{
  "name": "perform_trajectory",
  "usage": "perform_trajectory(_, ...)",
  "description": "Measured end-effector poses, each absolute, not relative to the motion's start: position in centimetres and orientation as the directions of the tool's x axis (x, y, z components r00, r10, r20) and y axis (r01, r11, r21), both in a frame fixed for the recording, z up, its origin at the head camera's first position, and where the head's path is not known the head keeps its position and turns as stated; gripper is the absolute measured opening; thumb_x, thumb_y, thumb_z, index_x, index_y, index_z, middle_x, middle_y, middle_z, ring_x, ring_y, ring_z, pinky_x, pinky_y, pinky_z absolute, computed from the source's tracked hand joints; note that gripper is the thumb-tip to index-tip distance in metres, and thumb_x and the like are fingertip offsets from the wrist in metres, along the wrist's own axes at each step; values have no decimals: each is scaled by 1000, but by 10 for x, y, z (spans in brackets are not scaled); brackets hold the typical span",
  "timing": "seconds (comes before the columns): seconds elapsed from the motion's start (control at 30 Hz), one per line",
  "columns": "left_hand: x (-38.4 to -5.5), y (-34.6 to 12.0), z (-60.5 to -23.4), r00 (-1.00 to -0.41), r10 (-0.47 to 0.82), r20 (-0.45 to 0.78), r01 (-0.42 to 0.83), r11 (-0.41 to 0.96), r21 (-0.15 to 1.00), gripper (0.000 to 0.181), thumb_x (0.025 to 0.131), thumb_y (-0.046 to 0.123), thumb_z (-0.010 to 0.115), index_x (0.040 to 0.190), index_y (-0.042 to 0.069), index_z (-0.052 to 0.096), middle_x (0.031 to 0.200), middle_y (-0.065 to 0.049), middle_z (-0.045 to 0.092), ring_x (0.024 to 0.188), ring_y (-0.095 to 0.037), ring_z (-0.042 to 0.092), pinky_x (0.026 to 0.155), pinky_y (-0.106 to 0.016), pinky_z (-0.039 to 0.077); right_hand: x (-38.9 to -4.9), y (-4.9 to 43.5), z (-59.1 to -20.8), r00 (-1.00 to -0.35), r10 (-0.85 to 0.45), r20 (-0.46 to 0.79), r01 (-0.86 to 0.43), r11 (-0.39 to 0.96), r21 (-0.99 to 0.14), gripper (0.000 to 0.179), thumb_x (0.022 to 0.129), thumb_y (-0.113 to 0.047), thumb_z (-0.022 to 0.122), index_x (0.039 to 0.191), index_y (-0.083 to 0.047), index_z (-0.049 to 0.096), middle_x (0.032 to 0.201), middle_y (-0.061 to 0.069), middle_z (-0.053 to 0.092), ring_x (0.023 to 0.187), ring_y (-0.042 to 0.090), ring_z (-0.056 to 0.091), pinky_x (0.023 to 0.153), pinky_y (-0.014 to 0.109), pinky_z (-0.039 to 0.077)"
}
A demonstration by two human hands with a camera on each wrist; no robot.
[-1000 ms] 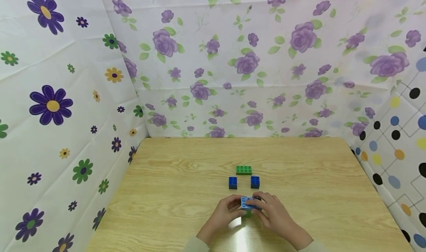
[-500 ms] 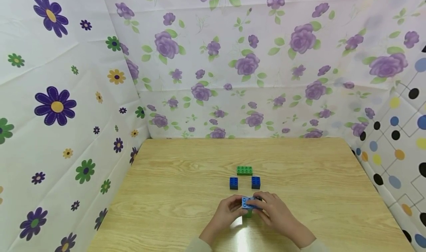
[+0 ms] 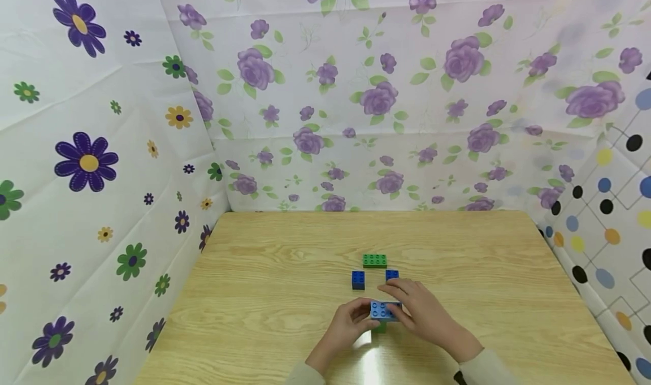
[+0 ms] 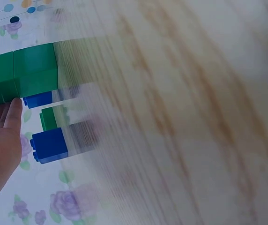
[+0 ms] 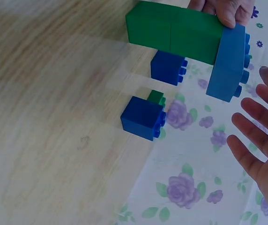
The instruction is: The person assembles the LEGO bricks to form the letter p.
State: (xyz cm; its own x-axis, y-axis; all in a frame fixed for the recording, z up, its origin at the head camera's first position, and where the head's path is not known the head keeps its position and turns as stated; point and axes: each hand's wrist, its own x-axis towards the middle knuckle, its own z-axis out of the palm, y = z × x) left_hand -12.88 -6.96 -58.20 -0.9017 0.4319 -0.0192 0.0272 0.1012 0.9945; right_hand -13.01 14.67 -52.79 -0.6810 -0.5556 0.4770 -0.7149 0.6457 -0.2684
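Observation:
A stack of toy bricks stands on the table, two green bricks (image 5: 171, 30) one above the other with a longer light blue brick (image 3: 378, 310) across the top. My left hand (image 3: 346, 325) grips the stack near its top from the left; in the right wrist view its thumb lies where the green and light blue meet. My right hand (image 3: 424, 314) hovers over the right end of the light blue brick. In the right wrist view its fingers (image 5: 253, 129) are spread and apart from the brick, holding nothing.
Beyond the stack sit two dark blue bricks, a left one (image 3: 358, 280) and a right one (image 3: 392, 275) partly covered by my right hand. Farther back lies a flat green brick (image 3: 374, 260). Patterned cloth (image 3: 305, 164) walls the wooden table (image 3: 264, 289) at the back and sides.
My right hand has let go of the light blue brick and lifted slightly, its fingers now extended toward the right dark blue brick. The left hand keeps its grip on the stack.

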Motion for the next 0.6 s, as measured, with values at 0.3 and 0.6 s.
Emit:
perform_trajectory(0.3,-129,-70,-581,-904,426,-29,19,108,994,35,87,11,72,120,7,63,117,-4,64,113,-16,59,100,-26,48,-154,145,-523,-671,-561,486,-728,624,-284,43,86,-15,74,126,-8,60,118,8,60,106,22,60,84,41,56)
perform_trajectory(0.6,-130,-70,-582,-911,409,-55,-3,126,992,37,85,10,73,120,9,63,117,-3,65,115,-18,59,100,-25,48,-179,143,-526,-752,-558,351,-656,583,-480,46,93,-22,67,133,-4,53,128,11,55,118,29,55,95,47,51)
